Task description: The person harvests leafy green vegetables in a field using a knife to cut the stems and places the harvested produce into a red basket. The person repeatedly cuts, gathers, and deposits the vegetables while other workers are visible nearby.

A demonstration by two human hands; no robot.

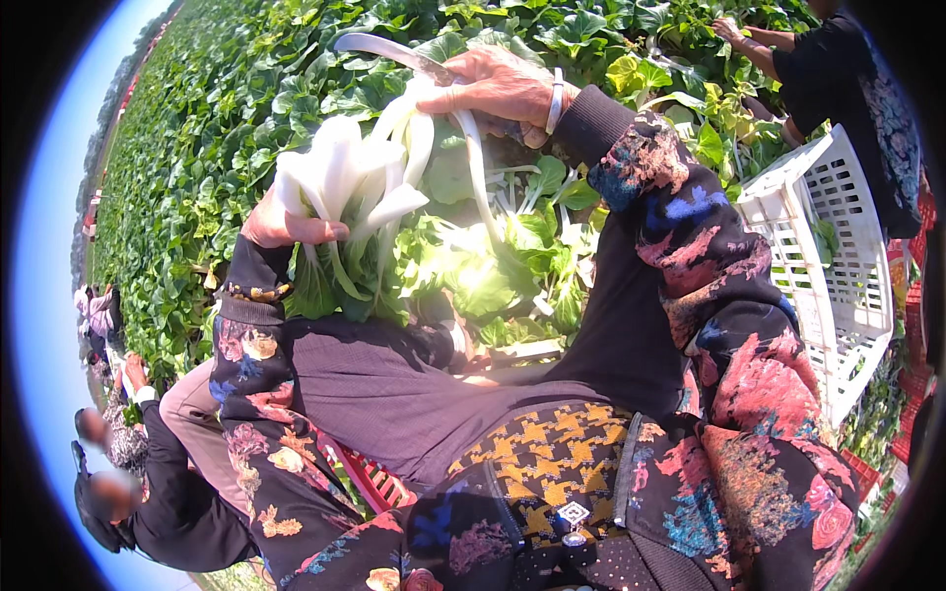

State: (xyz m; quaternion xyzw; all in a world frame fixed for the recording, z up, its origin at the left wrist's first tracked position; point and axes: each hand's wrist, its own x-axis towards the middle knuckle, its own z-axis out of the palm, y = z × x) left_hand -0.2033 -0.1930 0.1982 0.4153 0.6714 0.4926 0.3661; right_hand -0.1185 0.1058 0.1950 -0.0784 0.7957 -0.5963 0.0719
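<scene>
My left hand point(292, 225) grips a bunch of leafy greens point(340, 166), likely bok choy, with the thick white stalks upward and the green leaves hanging below. My right hand point(506, 92) is closed around a knife point(380, 49) with a curved blade pointing left; its handle is hidden in the fist. Between the thumb and fingers of that hand are white stalks, touching or beside the bunch's top. One long stalk point(477, 173) hangs down from it. Cut leaves and stalks point(517, 244) lie on the ground between my legs, partly washed out by glare.
At the right stands a tilted white plastic crate point(802, 258), with a co-worker point(835, 81) reaching into the plants beyond it. More people point(159, 473) are at the left. Dense leafy plants point(295, 74) fill the field ahead. A red crate point(369, 476) shows beneath me.
</scene>
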